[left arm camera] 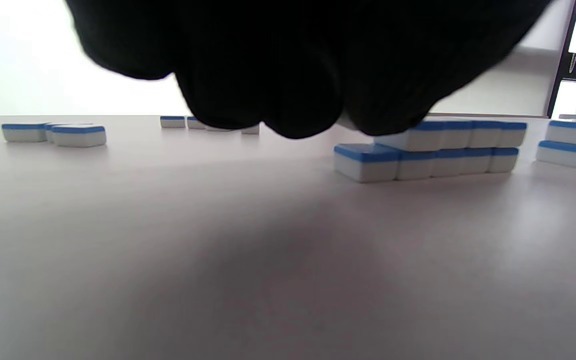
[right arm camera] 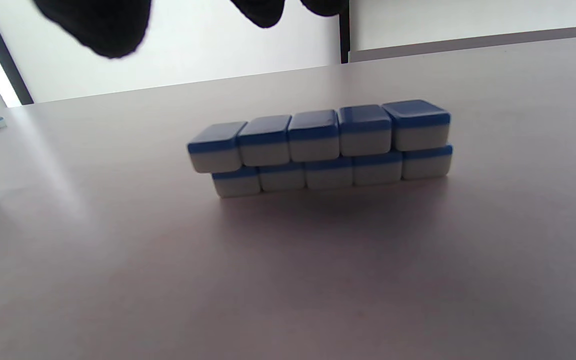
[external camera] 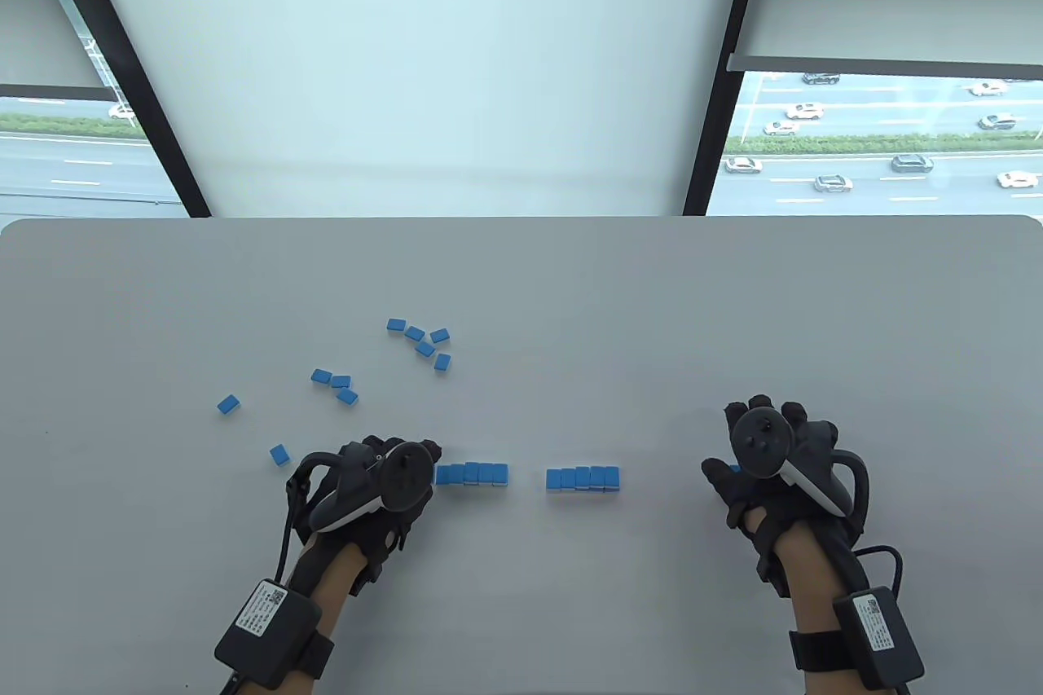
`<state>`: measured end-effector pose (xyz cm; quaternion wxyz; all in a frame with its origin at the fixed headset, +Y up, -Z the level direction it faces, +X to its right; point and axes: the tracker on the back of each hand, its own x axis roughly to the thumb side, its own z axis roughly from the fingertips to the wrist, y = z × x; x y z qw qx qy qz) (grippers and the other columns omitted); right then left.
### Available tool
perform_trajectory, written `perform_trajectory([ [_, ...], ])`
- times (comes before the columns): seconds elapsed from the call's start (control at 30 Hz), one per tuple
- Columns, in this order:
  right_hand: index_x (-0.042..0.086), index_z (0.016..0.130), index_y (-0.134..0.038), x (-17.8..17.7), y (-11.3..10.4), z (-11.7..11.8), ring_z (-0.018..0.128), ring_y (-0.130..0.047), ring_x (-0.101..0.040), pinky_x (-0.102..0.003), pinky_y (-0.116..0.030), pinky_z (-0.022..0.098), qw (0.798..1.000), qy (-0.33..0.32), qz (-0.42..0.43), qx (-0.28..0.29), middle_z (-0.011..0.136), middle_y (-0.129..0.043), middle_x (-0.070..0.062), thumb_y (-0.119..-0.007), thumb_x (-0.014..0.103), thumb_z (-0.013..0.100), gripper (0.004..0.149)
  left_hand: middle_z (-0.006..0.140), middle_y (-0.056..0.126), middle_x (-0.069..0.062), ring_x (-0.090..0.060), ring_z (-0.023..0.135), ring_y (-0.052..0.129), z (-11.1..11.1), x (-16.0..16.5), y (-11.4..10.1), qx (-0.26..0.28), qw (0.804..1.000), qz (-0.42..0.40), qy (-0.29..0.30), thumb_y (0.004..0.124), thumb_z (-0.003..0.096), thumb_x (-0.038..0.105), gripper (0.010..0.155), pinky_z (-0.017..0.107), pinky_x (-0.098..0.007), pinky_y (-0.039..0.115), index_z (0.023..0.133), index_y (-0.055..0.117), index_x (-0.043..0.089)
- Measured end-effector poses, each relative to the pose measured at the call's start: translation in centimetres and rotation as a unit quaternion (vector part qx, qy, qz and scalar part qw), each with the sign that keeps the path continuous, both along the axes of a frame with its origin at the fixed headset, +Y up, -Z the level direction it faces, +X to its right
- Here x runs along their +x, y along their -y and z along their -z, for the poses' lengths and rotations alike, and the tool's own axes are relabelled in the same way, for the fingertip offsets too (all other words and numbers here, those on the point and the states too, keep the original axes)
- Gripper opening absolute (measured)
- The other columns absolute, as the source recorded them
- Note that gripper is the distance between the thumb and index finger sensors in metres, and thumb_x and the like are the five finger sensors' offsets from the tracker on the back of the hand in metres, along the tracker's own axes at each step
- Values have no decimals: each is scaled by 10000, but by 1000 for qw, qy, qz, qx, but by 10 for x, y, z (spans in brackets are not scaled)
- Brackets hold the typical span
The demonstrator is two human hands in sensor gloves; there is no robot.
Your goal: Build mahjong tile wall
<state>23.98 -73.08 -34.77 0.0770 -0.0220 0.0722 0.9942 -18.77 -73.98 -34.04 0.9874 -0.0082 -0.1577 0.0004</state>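
Mid-build: our left hand [external camera: 383,483], fingers on left stack [external camera: 473,473], grip unclear; right hand [external camera: 774,459] relaxed, apparently empty. Next: join with centre stack [external camera: 583,478].

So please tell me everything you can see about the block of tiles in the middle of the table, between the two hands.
The middle block is a short wall of mahjong tiles, two layers high with five in each. Each tile has a blue back facing up and a white body that looks like smooth plastic. The top layer sits slightly shifted off the bottom one. It rests on the grey table, and no hand touches it.
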Motion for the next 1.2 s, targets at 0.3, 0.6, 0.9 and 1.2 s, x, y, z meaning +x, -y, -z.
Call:
perform_trajectory([
  [0.3,224,1061,-373,0,0,0,970,-209,-474,-671,-149,604,1000,0,-2,1,1121,-267,-78,-677,599,419,804,817,916,43,-236,727,916,1,13,5,13,1000,25,11,877,395,431,582,618,-552,741,941,767,263],
  [0.6,224,1061,-374,0,0,0,970,-209,-474,-671,-148,604,1000,-1,0,2,1121,-267,-78,-677,600,417,805,844,892,46,-241,753,893,0,14,4,11,999,32,13,865,401,426,576,629,-554,727,952,761,293],
  [0.9,222,1062,-372,0,-1,0,970,-210,-474,-671,-149,604,1000,-1,2,4,1120,-268,-79,-677,599,419,805,873,874,47,-247,777,877,-1,14,4,3,999,34,12,867,400,435,617,639,-553,719,983,713,300],
  [1.2,223,1061,-374,2,-3,0,970,-211,-473,-672,-150,603,1000,1,6,11,1121,-267,-79,-677,599,418,804,932,850,23,-261,818,865,-5,-3,-11,9,1000,4,-7,864,395,462,636,650,-567,710,991,706,304],
])
